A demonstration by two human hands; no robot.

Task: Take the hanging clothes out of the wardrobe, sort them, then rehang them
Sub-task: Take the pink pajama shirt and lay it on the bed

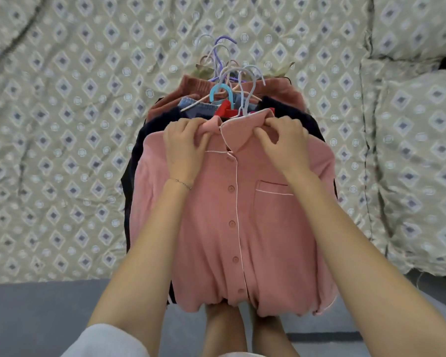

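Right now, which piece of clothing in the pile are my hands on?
The pink buttoned shirt on top: left hand and right hand pinch its collar. The navy piece and denim piece lie underneath.

Single view, head-worn, wide-angle.
Position: over the near edge of the bed [62, 150].
Facing: forward and steeply down.
Range: close. Both forearms enter from the bottom edge, and the left hand [184, 146] and right hand [281, 140] meet mid-frame on the pink pyjama shirt [268, 240].
Upper field: hanger hooks [227, 81], pillows [417, 150] at right.
Lower field: grey floor [36, 318], the person's legs [224, 331].
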